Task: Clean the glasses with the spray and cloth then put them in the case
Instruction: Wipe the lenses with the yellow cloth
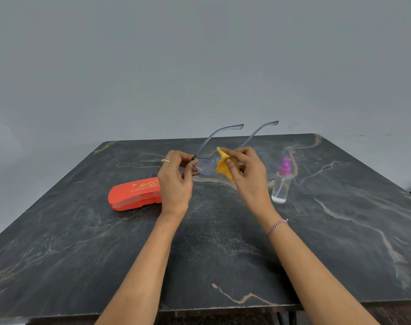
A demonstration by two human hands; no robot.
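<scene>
Blue-grey glasses (205,166) are held above the table with both temple arms unfolded and pointing away from me. My left hand (176,179) pinches the frame at its left hinge. My right hand (246,174) pinches a yellow cloth (222,166) over the right lens, which the cloth and fingers hide. A clear spray bottle (281,184) with a purple nozzle stands upright to the right of my right hand. The orange case (134,194) lies closed on the table to the left, partly behind my left hand.
The dark marble table (211,254) spans the view, its front edge close to me. A plain grey wall rises behind its far edge.
</scene>
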